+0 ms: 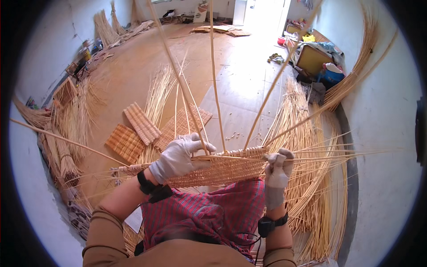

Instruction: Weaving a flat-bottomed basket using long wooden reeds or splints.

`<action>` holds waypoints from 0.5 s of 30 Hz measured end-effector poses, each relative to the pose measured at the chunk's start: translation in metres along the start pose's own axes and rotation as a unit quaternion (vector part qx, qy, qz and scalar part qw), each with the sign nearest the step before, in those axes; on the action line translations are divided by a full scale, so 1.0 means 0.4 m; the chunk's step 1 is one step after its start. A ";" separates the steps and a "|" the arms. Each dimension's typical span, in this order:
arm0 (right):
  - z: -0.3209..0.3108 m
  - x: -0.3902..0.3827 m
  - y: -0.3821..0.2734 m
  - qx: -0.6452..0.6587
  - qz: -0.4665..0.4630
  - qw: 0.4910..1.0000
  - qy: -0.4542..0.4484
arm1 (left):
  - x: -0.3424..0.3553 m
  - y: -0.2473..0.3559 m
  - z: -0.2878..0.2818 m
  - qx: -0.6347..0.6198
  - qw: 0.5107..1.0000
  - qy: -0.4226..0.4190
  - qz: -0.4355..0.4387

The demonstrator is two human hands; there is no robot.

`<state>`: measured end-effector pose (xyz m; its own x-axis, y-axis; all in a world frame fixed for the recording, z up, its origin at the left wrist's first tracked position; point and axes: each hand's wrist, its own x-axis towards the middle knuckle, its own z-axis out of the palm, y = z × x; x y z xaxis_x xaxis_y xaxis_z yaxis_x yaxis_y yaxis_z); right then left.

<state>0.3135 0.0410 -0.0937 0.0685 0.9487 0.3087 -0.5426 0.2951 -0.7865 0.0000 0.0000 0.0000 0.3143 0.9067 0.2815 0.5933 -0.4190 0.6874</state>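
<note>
A long woven wicker piece (222, 171) lies across my lap on a red checked cloth (200, 213), with long pale canes (213, 84) rising from its upper edge. My left hand (180, 158), in a pale glove, is closed on the upper edge of the weave near an upright cane, left of centre. At the weave's right end my right hand (279, 167), also gloved, has its fingers curled round thin canes that stick out to the right.
Loose cane bundles lie on both sides (316, 191) (71, 120). Flat woven panels (124, 142) rest on the floor ahead. A cluttered heap (313, 62) sits by the right wall; boards (213, 29) lie near the bright doorway.
</note>
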 end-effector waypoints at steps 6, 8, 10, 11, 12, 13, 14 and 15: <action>0.045 0.007 -0.033 0.000 0.013 1.000 -0.025 | 0.072 0.012 -0.005 0.082 0.994 -0.072 0.004; 0.035 0.014 -0.059 -0.021 0.009 1.000 -0.012 | 0.085 0.013 0.033 0.041 0.999 -0.029 0.014; 0.047 -0.006 -0.067 -0.014 0.014 1.000 0.004 | 0.082 0.016 0.053 0.027 0.999 -0.021 0.001; 0.052 -0.016 -0.067 -0.025 -0.003 1.000 0.010 | 0.080 0.022 0.057 0.028 0.999 -0.024 -0.011; 0.062 -0.025 -0.070 -0.036 -0.024 0.999 0.015 | 0.082 0.028 0.057 0.031 0.999 -0.026 -0.019; 0.096 -0.030 -0.071 -0.042 -0.041 0.998 0.013 | 0.076 0.025 0.053 0.046 0.998 -0.026 -0.033; 0.137 -0.060 -0.079 -0.079 -0.033 0.995 0.055 | 0.069 0.020 0.048 0.061 0.997 -0.026 -0.048; 0.154 -0.093 -0.074 -0.114 -0.125 0.985 0.021 | 0.076 0.026 0.054 0.069 0.996 -0.029 -0.050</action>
<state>0.2756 -0.0103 -0.0490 0.2124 0.8460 0.4890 -0.3032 0.5328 -0.7900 0.0317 0.0224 0.0013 0.2885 0.9415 0.1740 0.7184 -0.3330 0.6108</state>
